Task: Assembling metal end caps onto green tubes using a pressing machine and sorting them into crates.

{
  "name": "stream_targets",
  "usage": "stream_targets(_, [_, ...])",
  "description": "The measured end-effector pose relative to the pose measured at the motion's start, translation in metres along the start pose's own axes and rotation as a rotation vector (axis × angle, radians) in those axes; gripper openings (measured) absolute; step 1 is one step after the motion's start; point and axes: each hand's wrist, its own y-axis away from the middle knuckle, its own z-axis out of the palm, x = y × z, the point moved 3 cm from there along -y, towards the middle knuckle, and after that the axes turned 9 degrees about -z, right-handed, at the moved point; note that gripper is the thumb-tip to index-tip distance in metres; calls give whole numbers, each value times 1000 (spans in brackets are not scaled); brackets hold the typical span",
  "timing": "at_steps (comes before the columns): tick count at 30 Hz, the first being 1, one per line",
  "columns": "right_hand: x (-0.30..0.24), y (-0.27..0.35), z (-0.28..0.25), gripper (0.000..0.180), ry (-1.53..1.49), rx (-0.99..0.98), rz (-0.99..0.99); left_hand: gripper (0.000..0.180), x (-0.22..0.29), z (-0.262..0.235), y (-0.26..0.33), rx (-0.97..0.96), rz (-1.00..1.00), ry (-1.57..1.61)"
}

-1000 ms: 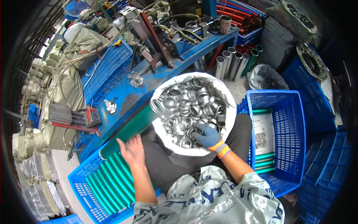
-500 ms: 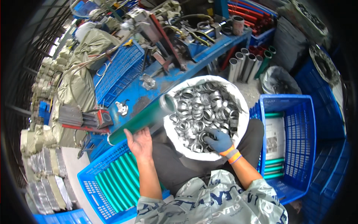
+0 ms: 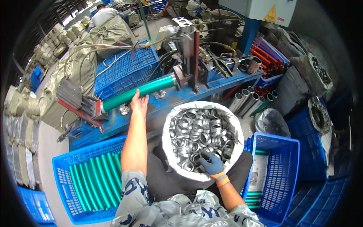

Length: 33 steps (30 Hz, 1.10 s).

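A green tube with a bare metal collar at its far right end lies slantwise between the two end pieces of a bench fixture. My left hand is bare and holds the tube from below at its middle, thumb on the near side. In my lap stands a round container lined with a white bag, full of silvery metal rings. Reaching into its near right part, my right hand, in a blue-grey glove, has its fingers closed around a ring; the fingertips are partly hidden among the rings.
Blue crates stand on both sides: the left crate holds several green tubes, the right crate holds tubes and paper. Upright metal tubes stand beyond the container. Pliers lie on the blue bench. Another person sits far back left.
My left hand has moved forward with the green tube, from above the left crate into the bench fixture. My right hand has stayed among the rings. The view has shifted.
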Motion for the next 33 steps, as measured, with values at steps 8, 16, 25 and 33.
stream_targets(8, [11, -5, 11, 53, -46, 27, -11, 73, -8, -7, -18, 89, -62, -62])
stream_targets(16, [-24, 2, 1, 68, 380, -55, -229, 78, -9, -17, -12, 89, -85, -168])
stream_targets(25, [18, -2, 34, 67, 780, -490, -264, 69, -14, -53, 95, -110, 49, -379])
stream_targets(33, [21, -9, 67, 41, 831, -687, -443, 53, 58, -437, 257, 747, 567, -926])
